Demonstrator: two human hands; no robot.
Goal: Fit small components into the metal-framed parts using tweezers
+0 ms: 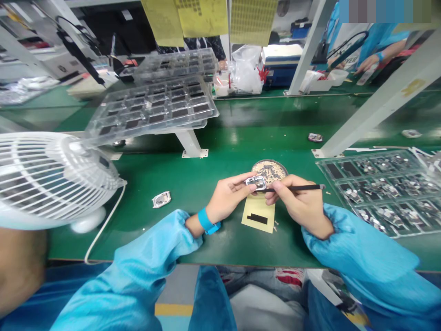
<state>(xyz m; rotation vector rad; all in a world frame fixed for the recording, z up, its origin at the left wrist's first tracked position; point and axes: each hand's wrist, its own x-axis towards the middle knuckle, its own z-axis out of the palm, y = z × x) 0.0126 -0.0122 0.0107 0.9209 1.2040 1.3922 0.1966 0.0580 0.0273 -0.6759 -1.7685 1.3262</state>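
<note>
L hand point(229, 197) has thumb + fingers clamped on a small pale-rimmed device casing point(256, 182), held up by the near edge of the round parts dish point(285, 171). R hand point(299, 202) pinches a slim black pen-like tool point(308, 187), long axis approx. L–R, far end pointing L to the casing's lower edge; can't tell if touching. Casing's just L of R fingertips, long axis also approx. L–R.

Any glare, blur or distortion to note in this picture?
Head view: pale glare on the far green surface; head view: the fan looks stretched toward the left edge; head view: fine detail inside the case in the left hand is soft; head view: coloured blocks mask the top-right corner.
</note>
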